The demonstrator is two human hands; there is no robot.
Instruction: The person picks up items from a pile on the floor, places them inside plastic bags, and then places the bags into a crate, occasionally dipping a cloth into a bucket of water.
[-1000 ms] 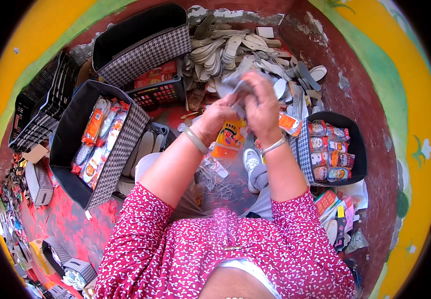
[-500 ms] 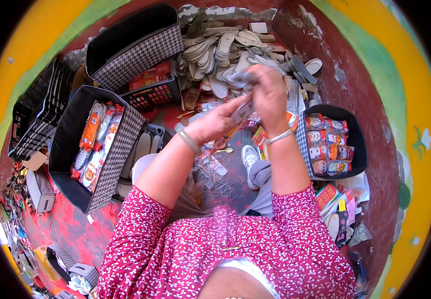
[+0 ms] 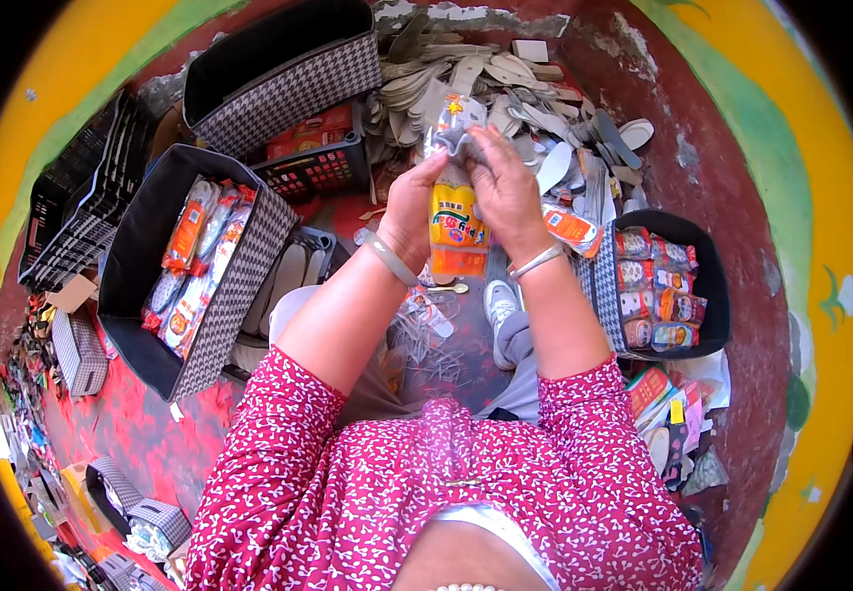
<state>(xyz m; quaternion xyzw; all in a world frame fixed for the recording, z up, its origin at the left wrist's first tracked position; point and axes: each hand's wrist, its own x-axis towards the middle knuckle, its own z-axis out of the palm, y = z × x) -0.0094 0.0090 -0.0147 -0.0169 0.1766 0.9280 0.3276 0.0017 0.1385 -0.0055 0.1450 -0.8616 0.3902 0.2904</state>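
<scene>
Out in front of me, both hands hold an upright printed plastic packaging bag [image 3: 458,225], orange and yellow below with a see-through upper part. At its upper part sits a soft-looking grey and white thing [image 3: 454,138] with an orange print near its top; its exact kind is unclear, and I cannot tell how far inside the bag it is. My left hand [image 3: 414,202] grips the bag's left side, thumb toward the grey thing. My right hand [image 3: 507,187] is closed at the right side, fingers bent over the grey edge.
A houndstooth bin [image 3: 599,286] at right holds several packed bags; another orange packet [image 3: 572,229] lies by it. At left, a bigger bin [image 3: 239,295] holds long packets. Piled insoles [image 3: 515,74] lie at the back. Black crates [image 3: 81,197] stand far left; plastic scraps [image 3: 426,340] litter the floor.
Both hands have drawn level around the bag, the right one coming down. The bag now hangs upright with its orange front showing. An orange packet now shows beside the right bin.
</scene>
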